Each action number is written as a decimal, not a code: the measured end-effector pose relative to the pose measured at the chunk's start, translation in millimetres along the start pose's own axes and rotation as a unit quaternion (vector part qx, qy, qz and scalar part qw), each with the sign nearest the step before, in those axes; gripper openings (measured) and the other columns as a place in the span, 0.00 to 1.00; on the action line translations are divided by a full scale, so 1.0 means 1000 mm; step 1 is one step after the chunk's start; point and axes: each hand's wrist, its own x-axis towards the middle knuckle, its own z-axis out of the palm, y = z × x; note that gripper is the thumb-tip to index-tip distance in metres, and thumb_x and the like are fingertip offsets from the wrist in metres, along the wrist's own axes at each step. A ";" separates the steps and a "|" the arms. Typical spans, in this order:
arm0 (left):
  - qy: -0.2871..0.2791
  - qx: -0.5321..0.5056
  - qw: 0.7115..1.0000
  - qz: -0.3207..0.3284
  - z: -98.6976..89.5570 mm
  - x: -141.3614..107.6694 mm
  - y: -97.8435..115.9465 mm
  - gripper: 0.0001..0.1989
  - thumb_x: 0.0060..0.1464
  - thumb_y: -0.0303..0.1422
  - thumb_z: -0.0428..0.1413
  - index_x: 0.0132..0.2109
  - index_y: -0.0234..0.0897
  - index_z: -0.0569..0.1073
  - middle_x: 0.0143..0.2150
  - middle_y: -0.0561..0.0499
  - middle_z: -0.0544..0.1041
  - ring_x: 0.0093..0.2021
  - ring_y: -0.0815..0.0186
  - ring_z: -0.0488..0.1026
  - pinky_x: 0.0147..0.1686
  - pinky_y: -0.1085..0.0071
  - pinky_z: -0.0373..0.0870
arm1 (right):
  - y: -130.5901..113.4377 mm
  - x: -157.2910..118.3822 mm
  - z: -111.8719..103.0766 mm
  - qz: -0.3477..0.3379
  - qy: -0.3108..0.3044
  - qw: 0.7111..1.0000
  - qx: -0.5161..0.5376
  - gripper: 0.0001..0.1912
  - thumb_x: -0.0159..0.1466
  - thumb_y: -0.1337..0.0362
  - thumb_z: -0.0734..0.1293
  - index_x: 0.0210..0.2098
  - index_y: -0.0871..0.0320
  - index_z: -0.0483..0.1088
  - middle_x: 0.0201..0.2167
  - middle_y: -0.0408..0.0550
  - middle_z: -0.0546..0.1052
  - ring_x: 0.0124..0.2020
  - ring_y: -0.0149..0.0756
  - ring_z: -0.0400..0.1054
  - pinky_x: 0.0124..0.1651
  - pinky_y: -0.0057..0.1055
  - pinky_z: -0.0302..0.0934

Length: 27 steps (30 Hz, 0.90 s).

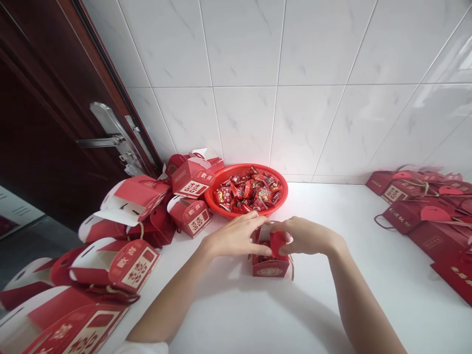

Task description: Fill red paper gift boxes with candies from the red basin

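Note:
A small red gift box (271,269) stands on the white tabletop in front of me. Its top is partly open, and some dark red contents show inside, too covered to make out. My left hand (236,238) is on the box's left side, thumb toward the near edge and fingers toward the back, closed on its flap. From the other side my right hand (308,237) pinches the right flap, which stands raised. Pieces of twine hang at the box's sides. Just behind the hands is a red plastic basket (282,196) of wrapped candies (245,191).
Open red gift boxes (136,268) with white insides crowd the left of the table (228,314). Closed red boxes (420,211) with cord are grouped at the right. A tiled wall (243,123) rises behind; a dark door with a metal handle (99,142) is at left.

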 end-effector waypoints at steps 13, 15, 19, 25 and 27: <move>-0.079 0.010 0.996 0.050 0.003 0.000 0.004 0.25 0.51 0.55 0.61 0.48 0.44 0.77 0.51 0.48 0.77 0.54 0.51 0.72 0.48 0.65 0.67 | 0.019 -0.003 -0.003 0.054 0.031 0.995 0.074 0.20 0.63 0.58 0.68 0.54 0.54 0.73 0.52 0.53 0.77 0.51 0.46 0.71 0.41 0.34 0.65; -0.078 0.032 0.995 0.052 0.002 0.000 0.002 0.18 0.55 0.48 0.60 0.47 0.43 0.77 0.47 0.48 0.78 0.49 0.54 0.74 0.45 0.66 0.67 | 0.022 -0.003 -0.001 0.055 0.045 0.994 0.086 0.21 0.64 0.58 0.67 0.56 0.55 0.71 0.53 0.54 0.76 0.53 0.46 0.70 0.44 0.35 0.66; -0.057 0.063 0.996 0.032 0.005 0.003 0.000 0.06 0.57 0.34 0.56 0.38 0.39 0.76 0.40 0.49 0.77 0.39 0.60 0.75 0.35 0.70 0.64 | 0.021 -0.001 0.000 0.042 0.081 0.990 0.103 0.22 0.65 0.59 0.66 0.58 0.54 0.68 0.54 0.54 0.76 0.53 0.45 0.71 0.47 0.36 0.67; 0.016 0.159 0.984 -0.075 0.010 0.000 0.007 0.03 0.49 0.33 0.60 0.32 0.39 0.73 0.36 0.48 0.78 0.38 0.58 0.75 0.32 0.69 0.61 | 0.019 -0.001 0.000 0.031 0.037 0.995 0.086 0.23 0.63 0.60 0.67 0.58 0.50 0.72 0.54 0.51 0.77 0.55 0.50 0.70 0.48 0.38 0.68; 0.023 0.182 0.976 -0.115 0.010 -0.003 0.012 0.05 0.48 0.34 0.60 0.31 0.39 0.73 0.32 0.49 0.77 0.34 0.58 0.75 0.30 0.68 0.60 | 0.019 0.000 0.001 0.019 0.033 0.996 0.082 0.21 0.63 0.59 0.68 0.56 0.48 0.74 0.53 0.49 0.78 0.55 0.51 0.70 0.47 0.39 0.68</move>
